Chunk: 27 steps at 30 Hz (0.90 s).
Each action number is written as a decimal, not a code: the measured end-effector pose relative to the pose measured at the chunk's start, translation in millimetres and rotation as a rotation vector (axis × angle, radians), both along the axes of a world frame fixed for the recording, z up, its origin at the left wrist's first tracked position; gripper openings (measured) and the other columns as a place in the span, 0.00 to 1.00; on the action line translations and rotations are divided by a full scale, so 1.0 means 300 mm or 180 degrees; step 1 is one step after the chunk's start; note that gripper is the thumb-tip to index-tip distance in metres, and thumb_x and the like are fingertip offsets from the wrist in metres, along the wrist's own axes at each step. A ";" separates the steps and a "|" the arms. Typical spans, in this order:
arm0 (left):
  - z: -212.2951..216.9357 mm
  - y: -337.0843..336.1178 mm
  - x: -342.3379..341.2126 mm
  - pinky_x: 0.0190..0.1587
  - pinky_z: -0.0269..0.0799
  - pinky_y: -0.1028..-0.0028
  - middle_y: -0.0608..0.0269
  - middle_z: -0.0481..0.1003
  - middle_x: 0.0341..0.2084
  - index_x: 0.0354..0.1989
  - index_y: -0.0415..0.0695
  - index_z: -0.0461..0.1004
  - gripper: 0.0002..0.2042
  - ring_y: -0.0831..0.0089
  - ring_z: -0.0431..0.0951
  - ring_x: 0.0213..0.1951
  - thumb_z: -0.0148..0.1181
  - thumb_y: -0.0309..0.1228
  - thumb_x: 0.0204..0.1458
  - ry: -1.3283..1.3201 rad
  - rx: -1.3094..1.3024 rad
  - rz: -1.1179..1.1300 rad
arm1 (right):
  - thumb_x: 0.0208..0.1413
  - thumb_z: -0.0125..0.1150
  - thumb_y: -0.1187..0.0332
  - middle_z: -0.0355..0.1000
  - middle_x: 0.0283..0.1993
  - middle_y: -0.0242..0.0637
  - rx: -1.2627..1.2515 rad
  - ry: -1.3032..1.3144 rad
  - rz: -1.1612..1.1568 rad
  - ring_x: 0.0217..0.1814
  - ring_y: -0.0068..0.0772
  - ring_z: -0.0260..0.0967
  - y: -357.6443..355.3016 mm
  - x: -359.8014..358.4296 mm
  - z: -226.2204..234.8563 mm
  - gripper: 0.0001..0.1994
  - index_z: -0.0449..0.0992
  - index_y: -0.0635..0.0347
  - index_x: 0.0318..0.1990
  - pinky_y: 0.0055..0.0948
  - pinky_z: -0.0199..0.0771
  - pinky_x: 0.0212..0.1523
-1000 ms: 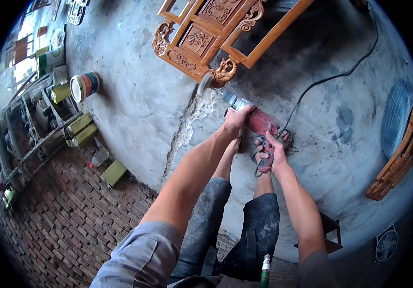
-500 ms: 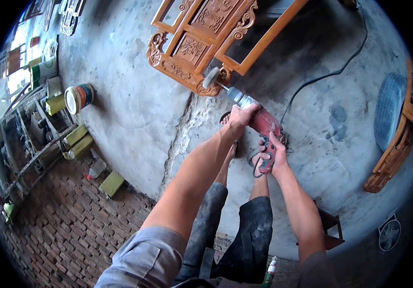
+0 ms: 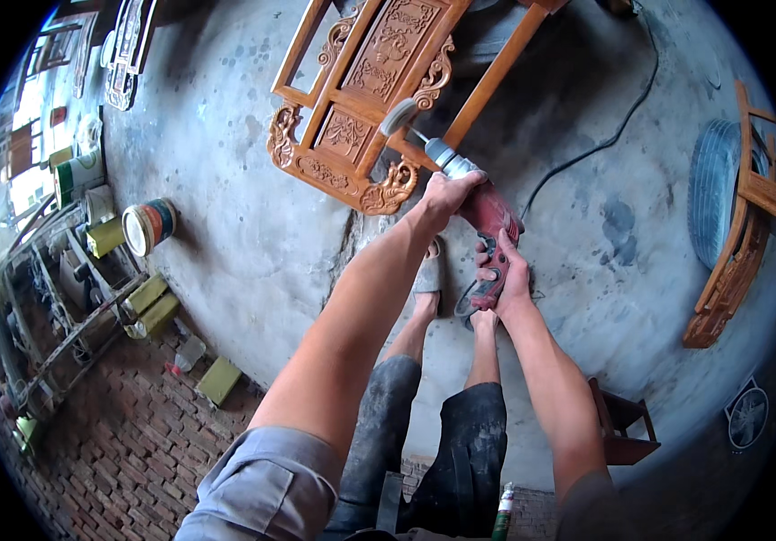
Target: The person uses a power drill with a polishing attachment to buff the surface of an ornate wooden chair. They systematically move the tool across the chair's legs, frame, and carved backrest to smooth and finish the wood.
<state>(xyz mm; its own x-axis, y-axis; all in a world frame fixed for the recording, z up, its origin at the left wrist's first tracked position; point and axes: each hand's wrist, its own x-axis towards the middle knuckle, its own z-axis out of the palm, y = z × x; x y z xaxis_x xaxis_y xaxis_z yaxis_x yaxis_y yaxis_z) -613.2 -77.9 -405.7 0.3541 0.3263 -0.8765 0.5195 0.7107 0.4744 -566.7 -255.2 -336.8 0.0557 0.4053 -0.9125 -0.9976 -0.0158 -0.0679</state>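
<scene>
A grey concrete floor (image 3: 225, 225) carries a carved wooden frame (image 3: 361, 99) lying flat, so the red power sander (image 3: 482, 216) reaches its rail from above. The left hand (image 3: 446, 194) wraps its neck for guidance; the right hand (image 3: 505, 275) clenches the rear handle.

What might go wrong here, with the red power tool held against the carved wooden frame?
The tool's round head sits on the carved frame; a slip could gouge the ornament. The black cord trails loose across the concrete floor, where it could snag or trip. The feet, one in an open sandal, stand right below the red power tool.
</scene>
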 end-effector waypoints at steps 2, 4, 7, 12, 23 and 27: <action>0.002 0.040 0.056 0.38 0.78 0.70 0.58 0.81 0.36 0.44 0.37 0.79 0.23 0.68 0.82 0.34 0.71 0.44 0.48 0.0191 0.0271 -0.0201 | 0.63 0.61 0.50 0.73 0.38 0.31 -0.0142 -0.0038 -0.0157 0.26 0.16 0.65 0.049 0.019 -0.002 0.20 0.70 0.55 0.51 0.15 0.62 0.19; -0.008 0.073 0.095 0.39 0.78 0.69 0.58 0.81 0.35 0.44 0.37 0.79 0.24 0.69 0.82 0.35 0.72 0.44 0.46 -0.0026 0.0343 -0.0224 | 0.62 0.62 0.50 0.72 0.36 0.31 -0.0104 0.0017 -0.0189 0.25 0.18 0.64 0.071 0.032 -0.010 0.20 0.70 0.55 0.51 0.17 0.63 0.19; 0.025 0.122 0.137 0.46 0.77 0.69 0.59 0.81 0.40 0.48 0.39 0.78 0.21 0.70 0.81 0.40 0.67 0.42 0.52 -0.0400 -0.0153 -0.0169 | 0.64 0.60 0.52 0.74 0.36 0.32 -0.0167 0.0020 0.0114 0.23 0.19 0.65 0.127 0.055 0.061 0.18 0.72 0.57 0.49 0.18 0.64 0.19; 0.186 0.198 0.054 0.64 0.67 0.58 0.56 0.74 0.56 0.61 0.43 0.67 0.27 0.62 0.74 0.57 0.62 0.45 0.59 -0.2048 -0.1776 0.0244 | 0.60 0.66 0.64 0.76 0.46 0.45 -0.0583 -0.2992 0.0638 0.37 0.32 0.76 0.145 -0.047 0.170 0.25 0.66 0.63 0.61 0.28 0.75 0.29; 0.340 0.387 0.114 0.46 0.79 0.66 0.61 0.77 0.42 0.55 0.45 0.69 0.20 0.71 0.79 0.41 0.63 0.42 0.59 -0.1063 -0.1184 0.0126 | 0.46 0.72 0.66 0.57 0.69 0.67 0.0774 -0.4896 0.3118 0.64 0.69 0.64 0.299 0.113 0.264 0.58 0.31 0.56 0.77 0.51 0.69 0.62; 0.325 0.547 0.170 0.47 0.79 0.64 0.59 0.80 0.37 0.52 0.44 0.72 0.23 0.68 0.82 0.38 0.61 0.49 0.57 -0.0893 -0.1467 -0.0103 | 0.45 0.73 0.67 0.62 0.67 0.62 0.0716 -0.4398 0.3784 0.59 0.68 0.69 0.424 0.209 0.220 0.59 0.31 0.49 0.78 0.52 0.75 0.56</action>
<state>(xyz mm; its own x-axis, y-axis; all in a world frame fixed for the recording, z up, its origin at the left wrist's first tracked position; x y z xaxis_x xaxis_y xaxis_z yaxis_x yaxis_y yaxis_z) -562.3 86.3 -308.1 0.5985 -0.0849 -0.7966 0.4429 0.8636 0.2407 -504.1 -127.9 -270.8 0.2572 0.8804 -0.3983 0.2973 -0.4643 -0.8343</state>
